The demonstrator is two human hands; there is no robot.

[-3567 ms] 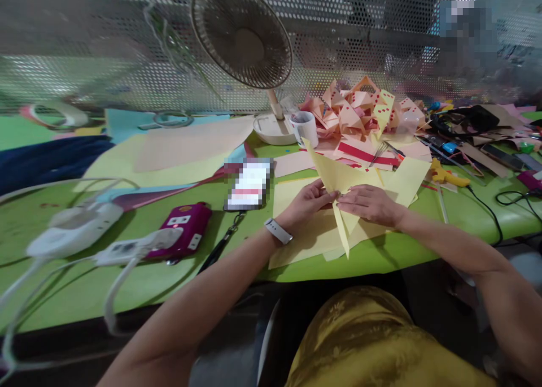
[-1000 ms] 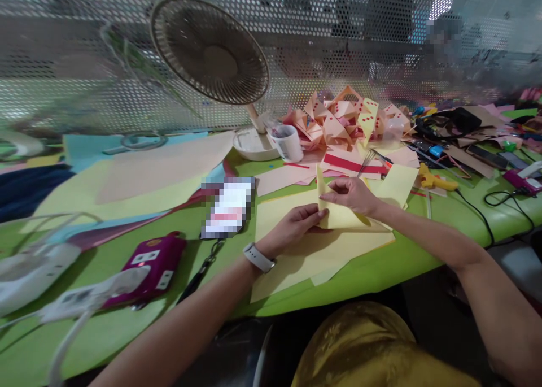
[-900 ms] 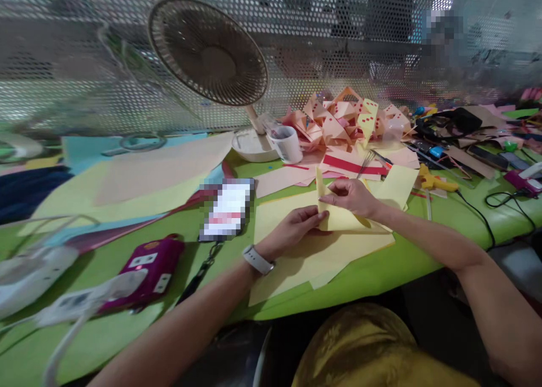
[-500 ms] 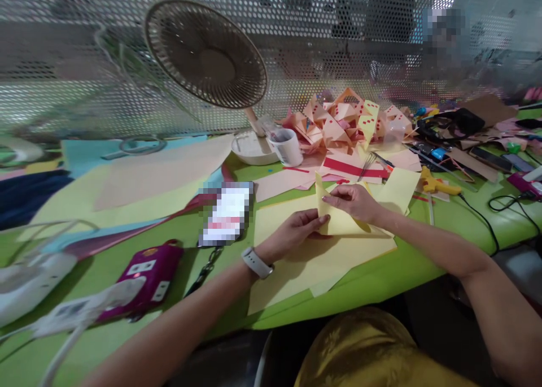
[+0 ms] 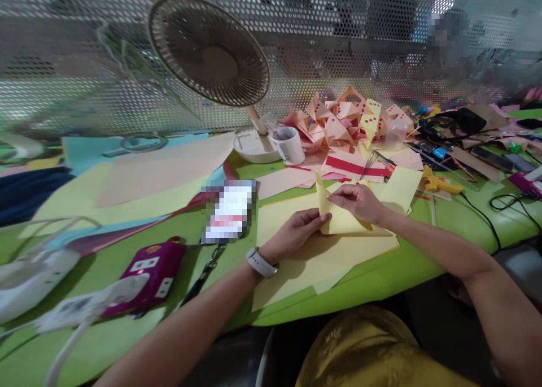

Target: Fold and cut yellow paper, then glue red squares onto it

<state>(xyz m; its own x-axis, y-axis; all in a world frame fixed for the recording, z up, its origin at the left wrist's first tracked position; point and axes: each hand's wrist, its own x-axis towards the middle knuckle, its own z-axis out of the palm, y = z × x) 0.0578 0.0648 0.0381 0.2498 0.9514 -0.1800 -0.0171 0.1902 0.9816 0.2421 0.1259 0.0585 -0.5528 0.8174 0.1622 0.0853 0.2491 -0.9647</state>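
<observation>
Apparently, a folding step is going on: the left hand (image 5: 301,227) is pinching the folded yellow paper (image 5: 342,223) at its left edge, and just beyond this grip the right hand (image 5: 356,201) is pinching its raised flap (image 5: 319,192). Next, the paper is probably needing a firm press.

To the left of the left hand (image 5: 296,231) are a flat, black-edged smartphone (image 5: 228,213) with a bright screen and, farther out, a boxy magenta plastic socket block (image 5: 160,262). Beyond that hand stand a tilted round beige plastic fan (image 5: 212,56) and, just beside it, a white cylindrical mug (image 5: 290,148). A dark navy cloth (image 5: 31,194) lies well to the hand's left.
</observation>
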